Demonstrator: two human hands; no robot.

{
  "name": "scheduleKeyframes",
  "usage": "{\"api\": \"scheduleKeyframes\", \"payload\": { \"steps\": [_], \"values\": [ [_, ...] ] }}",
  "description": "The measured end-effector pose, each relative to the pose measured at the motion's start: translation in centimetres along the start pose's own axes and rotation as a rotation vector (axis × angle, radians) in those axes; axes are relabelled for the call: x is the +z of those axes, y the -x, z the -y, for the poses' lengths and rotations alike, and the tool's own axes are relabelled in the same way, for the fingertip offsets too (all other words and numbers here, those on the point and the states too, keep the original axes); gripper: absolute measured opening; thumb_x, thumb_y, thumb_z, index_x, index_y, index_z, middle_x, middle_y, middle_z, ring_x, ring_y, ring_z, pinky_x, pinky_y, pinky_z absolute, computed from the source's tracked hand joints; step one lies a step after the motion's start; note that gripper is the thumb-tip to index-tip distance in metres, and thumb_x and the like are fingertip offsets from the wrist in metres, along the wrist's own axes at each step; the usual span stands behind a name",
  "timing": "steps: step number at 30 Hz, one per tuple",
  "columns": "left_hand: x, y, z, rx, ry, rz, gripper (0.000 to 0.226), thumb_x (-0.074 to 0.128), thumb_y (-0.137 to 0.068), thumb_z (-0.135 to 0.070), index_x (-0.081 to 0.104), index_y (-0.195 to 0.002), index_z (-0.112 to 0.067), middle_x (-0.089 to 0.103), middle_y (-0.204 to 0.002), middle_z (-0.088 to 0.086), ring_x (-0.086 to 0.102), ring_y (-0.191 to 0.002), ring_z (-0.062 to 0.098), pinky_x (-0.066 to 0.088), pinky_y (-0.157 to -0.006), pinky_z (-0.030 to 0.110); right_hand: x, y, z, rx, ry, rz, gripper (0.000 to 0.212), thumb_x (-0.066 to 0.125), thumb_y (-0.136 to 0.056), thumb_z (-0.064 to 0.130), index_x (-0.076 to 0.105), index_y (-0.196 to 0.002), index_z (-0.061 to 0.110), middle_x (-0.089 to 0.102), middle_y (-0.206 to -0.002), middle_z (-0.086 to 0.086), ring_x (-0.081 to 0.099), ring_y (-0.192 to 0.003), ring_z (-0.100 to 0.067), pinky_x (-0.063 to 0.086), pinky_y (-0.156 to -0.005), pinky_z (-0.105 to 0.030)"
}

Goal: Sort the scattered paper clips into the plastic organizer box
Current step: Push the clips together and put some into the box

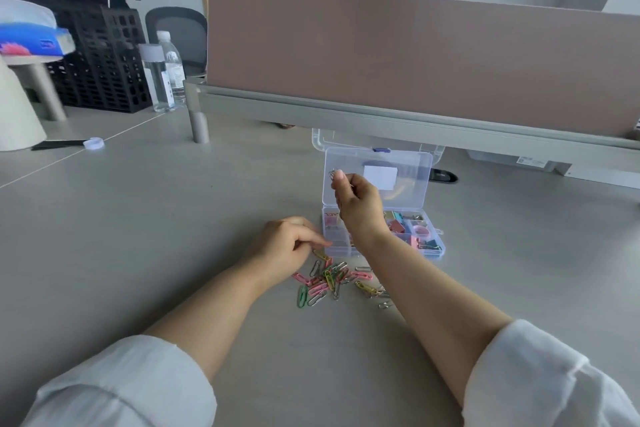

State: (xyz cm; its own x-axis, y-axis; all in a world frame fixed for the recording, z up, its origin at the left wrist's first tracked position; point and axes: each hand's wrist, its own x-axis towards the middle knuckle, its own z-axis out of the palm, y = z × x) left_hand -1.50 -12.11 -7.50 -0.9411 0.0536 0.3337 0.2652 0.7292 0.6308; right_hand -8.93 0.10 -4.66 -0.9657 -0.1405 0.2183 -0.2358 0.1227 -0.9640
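Paper clips (334, 279) lie in a loose heap on the grey desk (173, 218), just in front of the organizer box (381, 232): pink, green, yellow and plain silver ones, overlapping and pointing every way, with a few silver strays at the right edge of the pile. My right hand (360, 204) is raised above the box's left compartments, thumb and fingertips pinched on one silver clip (333, 174) held up against the lid. My left hand (287, 243) rests on the desk at the far left edge of the heap, fingers curled loosely inward, forefinger pointing toward the box; I cannot tell whether it holds anything. Clear plastic and divided, the box stands open with its lid (377, 177) upright, a white label on it. Its right compartments hold coloured binder clips (408, 229). Behind it runs a beige desk partition (415, 59), and two water bottles (166, 76) stand far left.
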Motion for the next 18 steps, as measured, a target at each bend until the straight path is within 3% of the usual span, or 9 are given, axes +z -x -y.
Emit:
{"api": "scheduleKeyframes", "payload": {
  "steps": [3, 7, 12, 18],
  "values": [
    [0.0, -0.1, 0.0, 0.000, 0.005, -0.005, 0.040, 0.048, -0.079, 0.009, 0.076, -0.088, -0.017, 0.066, -0.085, -0.005, 0.054, -0.066, -0.016, 0.032, -0.057, 0.000, 0.6, -0.2, -0.3, -0.007, 0.022, -0.008, 0.027, 0.046, -0.095, 0.031, 0.052, -0.080, 0.009, 0.040, -0.057, 0.002, 0.036, -0.050, -0.010, 0.036, -0.043, -0.015],
    [-0.1, 0.0, -0.1, 0.023, -0.002, 0.004, 0.040, 0.048, -0.078, 0.010, 0.076, -0.089, -0.017, 0.069, -0.089, 0.002, 0.050, -0.062, -0.019, 0.031, -0.055, 0.000, 0.6, -0.2, -0.4, 0.008, -0.020, -0.005, 0.028, 0.044, -0.095, 0.029, 0.051, -0.071, 0.018, 0.043, -0.058, 0.002, 0.038, -0.051, -0.012, 0.035, -0.047, -0.022],
    [-0.3, 0.2, -0.3, 0.042, -0.014, 0.006, 0.041, 0.047, -0.078, 0.011, 0.076, -0.090, -0.016, 0.071, -0.090, 0.003, 0.049, -0.063, -0.022, 0.031, -0.056, -0.002, 0.1, 0.1, -0.1, 0.040, -0.111, 0.019, 0.026, 0.041, -0.097, 0.025, 0.051, -0.076, 0.014, 0.046, -0.061, 0.000, 0.042, -0.053, -0.011, 0.042, -0.043, -0.010],
    [-0.3, 0.2, -0.3, 0.059, -0.031, 0.006, 0.040, 0.047, -0.078, 0.011, 0.076, -0.090, -0.015, 0.072, -0.092, 0.004, 0.049, -0.061, -0.003, 0.031, -0.059, -0.003, -0.9, -0.3, 0.0, 0.037, -0.108, 0.001, 0.027, 0.041, -0.097, 0.024, 0.052, -0.074, 0.015, 0.051, -0.064, -0.002, 0.048, -0.058, -0.012, 0.045, -0.059, -0.021]
  ]
}}
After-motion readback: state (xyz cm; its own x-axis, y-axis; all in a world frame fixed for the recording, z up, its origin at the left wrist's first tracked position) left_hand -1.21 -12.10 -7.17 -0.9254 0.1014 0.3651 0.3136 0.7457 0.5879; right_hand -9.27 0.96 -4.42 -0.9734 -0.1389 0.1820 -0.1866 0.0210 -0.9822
